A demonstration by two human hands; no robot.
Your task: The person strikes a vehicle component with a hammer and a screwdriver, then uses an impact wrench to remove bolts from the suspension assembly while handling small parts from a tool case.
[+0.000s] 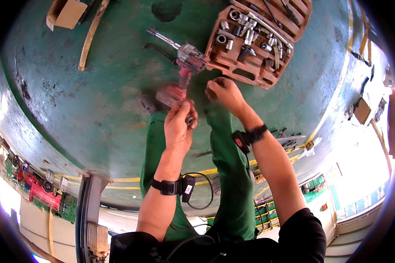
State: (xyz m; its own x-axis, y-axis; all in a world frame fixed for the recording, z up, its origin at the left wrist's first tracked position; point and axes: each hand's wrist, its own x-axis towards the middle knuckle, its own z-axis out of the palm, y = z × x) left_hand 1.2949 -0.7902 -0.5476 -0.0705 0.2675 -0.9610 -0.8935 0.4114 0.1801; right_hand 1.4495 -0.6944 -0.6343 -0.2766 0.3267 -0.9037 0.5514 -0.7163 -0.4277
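My left hand (179,125) is closed, with the fingers round a small dark metal socket (189,120) whose round end shows beside the thumb side. Just beyond it lies a red and grey cordless impact wrench (189,65) on the green floor. A long silver extension (163,38) points from its nose to the far left, and its battery (171,95) is nearest my left hand. My right hand (226,93) is curled with the fingertips together, near the close edge of the socket case (243,78). Whatever those fingers hold, if anything, is hidden.
Several silver sockets (249,35) and a long ratchet handle (272,30) lie in the open reddish-brown case. A dark bar (160,51) rests beside the wrench. At the far left are a wooden strip (91,37) and an open cardboard box (68,13). Metal tools (289,139) lie right of my leg.
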